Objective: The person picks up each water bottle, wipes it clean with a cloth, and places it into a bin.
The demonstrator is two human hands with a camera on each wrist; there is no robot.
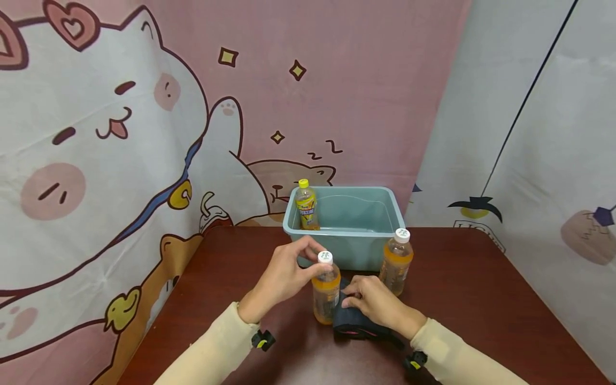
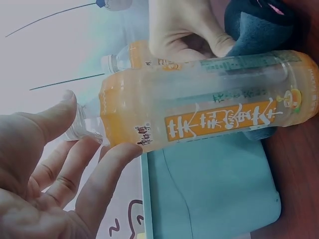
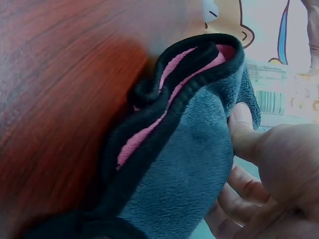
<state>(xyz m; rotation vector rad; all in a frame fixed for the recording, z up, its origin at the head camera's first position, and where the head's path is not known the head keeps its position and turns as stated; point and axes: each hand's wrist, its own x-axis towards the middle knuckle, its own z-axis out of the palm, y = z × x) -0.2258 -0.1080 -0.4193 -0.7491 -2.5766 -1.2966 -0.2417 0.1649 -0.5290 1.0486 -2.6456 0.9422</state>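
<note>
A clear plastic drink bottle point(image 1: 326, 299) with a white cap and orange label stands upright on the table. My left hand point(image 1: 284, 270) holds it around the neck, just below the cap, thumb on one side and fingers on the other. Right beside that bottle lies a folded dark grey-blue cloth point(image 1: 358, 323) with black edging and pink inside, seen closely in the right wrist view. My right hand point(image 1: 377, 303) pinches the cloth's far part between thumb and fingers. Behind the right hand, a similar white-capped bottle point(image 1: 397, 264) stands upright.
At the back of the brown table point(image 1: 457, 289) sits a light teal basin point(image 1: 366, 251), close behind both bottles. A yellow-capped bottle point(image 1: 307, 209) stands inside it at the left. Patterned curtains point(image 1: 356, 91) hang behind the table and along its sides.
</note>
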